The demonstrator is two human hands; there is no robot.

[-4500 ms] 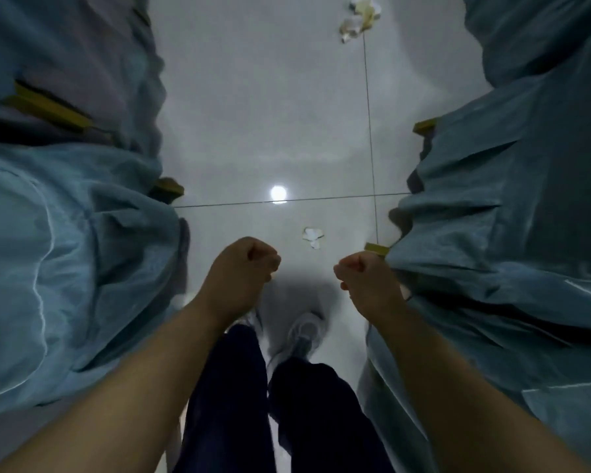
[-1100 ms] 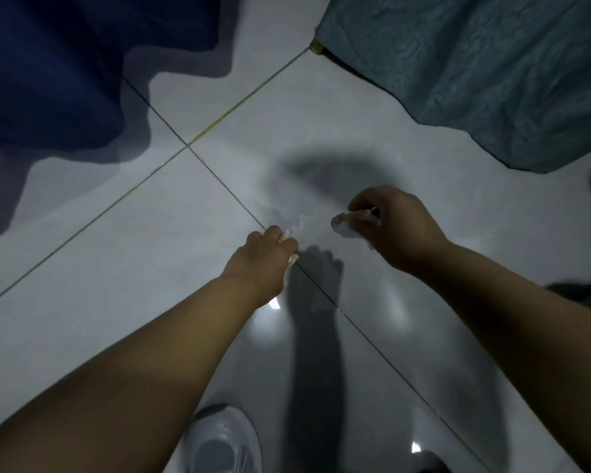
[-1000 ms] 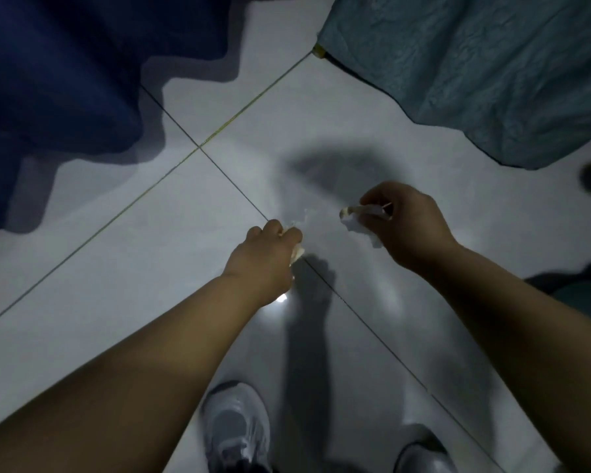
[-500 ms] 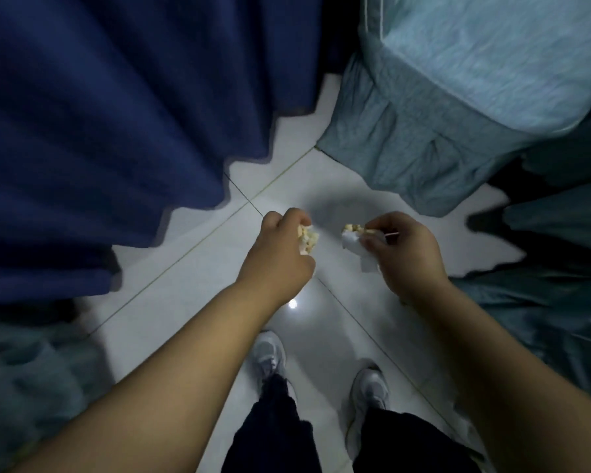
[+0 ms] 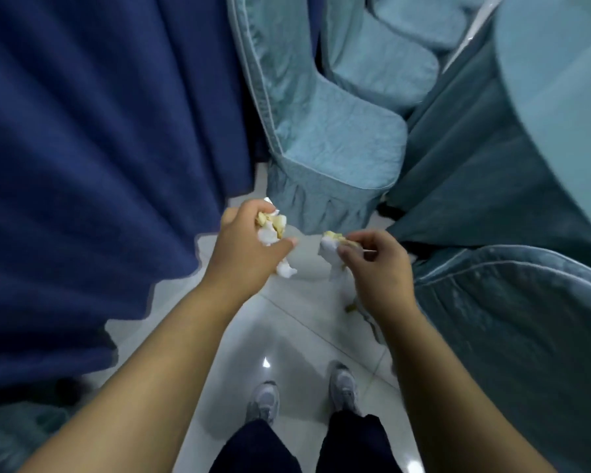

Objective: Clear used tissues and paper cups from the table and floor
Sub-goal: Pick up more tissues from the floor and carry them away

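You stand in the aisle between covered chairs, each hand carrying floor litter. Your left hand [image 5: 249, 249] has its fingers curled tight round a stained tissue wad [image 5: 270, 230], and your right hand [image 5: 376, 268] pinches a second tissue [image 5: 330, 247] at its fingertips. Both stay raised off the floor [image 5: 287, 336], likely so nothing drops before reaching a bin. A small scrap [image 5: 352, 306] lies beneath your right wrist.

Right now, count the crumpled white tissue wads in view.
2. One crumpled white, yellow-stained tissue wad is clutched in the left hand; the other is pinched in the right hand. More may lie hidden under the draped cloths.
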